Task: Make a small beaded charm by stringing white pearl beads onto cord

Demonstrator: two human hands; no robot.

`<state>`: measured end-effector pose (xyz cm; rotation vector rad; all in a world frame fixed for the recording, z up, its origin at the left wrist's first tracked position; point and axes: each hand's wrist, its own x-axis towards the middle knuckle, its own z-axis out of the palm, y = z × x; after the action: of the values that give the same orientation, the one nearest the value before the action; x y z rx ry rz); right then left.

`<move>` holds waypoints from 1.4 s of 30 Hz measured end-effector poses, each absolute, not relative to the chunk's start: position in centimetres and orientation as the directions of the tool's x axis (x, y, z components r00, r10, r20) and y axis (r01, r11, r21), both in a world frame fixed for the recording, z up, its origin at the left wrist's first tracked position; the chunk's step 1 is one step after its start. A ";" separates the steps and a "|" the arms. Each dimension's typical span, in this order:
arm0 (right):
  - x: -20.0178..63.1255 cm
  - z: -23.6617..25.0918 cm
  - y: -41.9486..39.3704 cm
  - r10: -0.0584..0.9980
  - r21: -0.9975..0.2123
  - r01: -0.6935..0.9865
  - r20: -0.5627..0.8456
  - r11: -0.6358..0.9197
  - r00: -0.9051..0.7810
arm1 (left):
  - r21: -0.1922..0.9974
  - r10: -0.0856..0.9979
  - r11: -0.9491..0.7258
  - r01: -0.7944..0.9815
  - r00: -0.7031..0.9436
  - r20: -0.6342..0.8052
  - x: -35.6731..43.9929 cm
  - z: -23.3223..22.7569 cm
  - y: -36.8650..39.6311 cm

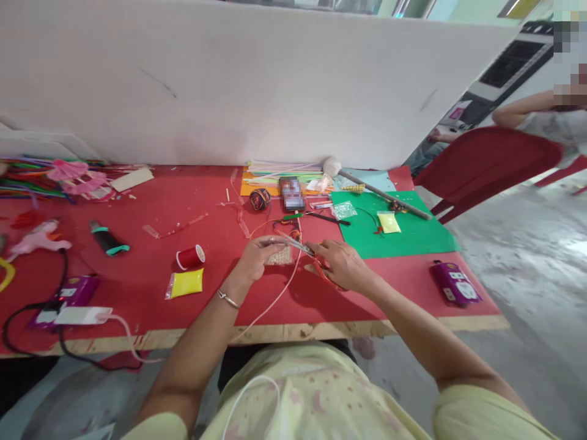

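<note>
My right hand [343,263] is wrapped round the orange handles of a pair of scissors [297,244], whose blades point left toward my other hand. My left hand [257,263] is closed, its fingers pinching the top of a small clear bag of pale beads [280,256]. The blades lie across the bag's upper edge, close to those fingertips. Just beyond stands a phone [292,194] with a white cable [279,293] running down past the bag to the table's front edge. A multicoloured yarn ball [260,199] sits left of the phone.
A red thread spool [189,257] and a yellow packet [184,284] lie left of my arm. Further left are a cutter tool [108,238], a pink glue gun [41,239] and a power strip [82,315]. A stick [380,194] crosses the green sheet [413,232]; a purple box [455,283] stands right.
</note>
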<state>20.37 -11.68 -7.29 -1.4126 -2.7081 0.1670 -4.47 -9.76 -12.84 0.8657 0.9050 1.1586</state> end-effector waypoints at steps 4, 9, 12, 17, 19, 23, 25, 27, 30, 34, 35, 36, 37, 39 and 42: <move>20.4 -6.7 -11.3 0.819 -0.111 0.814 0.006 0.570 -0.573 | 0.904 0.975 0.206 -0.374 0.159 -0.156 -4.4 -13.1 -9.5; 20.9 -6.9 -10.9 0.808 -0.137 0.799 0.024 0.586 -0.589 | 0.895 0.971 0.223 -0.386 0.168 -0.170 -4.6 -12.9 -9.5; 21.1 -7.8 -10.8 0.824 -0.174 0.808 0.034 0.562 -0.566 | 0.900 0.970 0.227 -0.372 0.170 -0.174 -4.8 -12.8 -9.5; 21.2 -8.1 -10.5 0.828 -0.199 0.811 0.004 0.550 -0.560 | 0.899 0.962 0.259 -0.352 0.175 -0.208 -5.0 -13.0 -9.4; 21.9 -7.8 -10.6 0.838 -0.201 0.821 -0.006 0.534 -0.546 | 0.907 0.965 0.249 -0.341 0.172 -0.200 -5.2 -13.1 -9.4; 25.5 -8.4 -11.2 0.947 -0.152 0.935 0.061 0.322 -0.316 | 0.897 0.970 0.238 -0.373 0.136 -0.201 -5.8 -13.2 -9.3; 28.2 -9.8 -11.4 0.985 -0.068 0.988 0.115 0.139 -0.130 | 0.887 0.970 0.242 -0.394 0.128 -0.207 -6.1 -13.3 -9.2; 30.8 -11.4 -11.4 0.986 -0.019 0.997 0.150 0.077 -0.073 | 0.887 0.969 0.244 -0.393 0.129 -0.209 -6.3 -13.3 -9.1; 32.7 -12.2 -11.1 0.983 -0.047 0.993 0.151 0.112 -0.104 | 0.893 0.972 0.232 -0.385 0.129 -0.196 -6.5 -13.2 -9.0; 28.9 -9.6 -10.6 0.948 -0.169 0.981 0.317 0.092 -0.035 | 0.907 0.980 0.199 -0.370 0.078 -0.183 -6.5 -12.9 -8.9; 26.8 -8.8 -10.3 0.932 -0.283 0.942 0.357 0.178 -0.069 | 0.911 0.981 0.192 -0.364 0.067 -0.180 -6.4 -12.9 -8.9; 24.4 -8.1 -9.9 0.923 -0.425 0.855 0.357 0.297 -0.143 | 0.914 0.982 0.187 -0.359 0.065 -0.175 -6.4 -12.8 -9.0; 21.8 -7.7 -9.4 0.916 -0.570 0.728 0.342 0.381 -0.212 | 0.917 0.983 0.182 -0.355 0.069 -0.169 -6.4 -12.8 -9.0; 17.0 -7.5 -8.3 0.901 -0.773 0.481 0.269 0.413 -0.341 | 0.922 0.986 0.168 -0.348 0.081 -0.149 -6.5 -12.7 -9.1; 12.1 -8.2 -6.1 0.835 -0.850 0.284 0.277 0.444 -0.476 | 0.921 0.988 0.152 -0.358 0.046 -0.145 -6.8 -12.8 -9.2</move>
<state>12.08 -6.08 -8.17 -0.9367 -1.9836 0.9838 -6.84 -9.24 -12.79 0.8384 0.9904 1.2373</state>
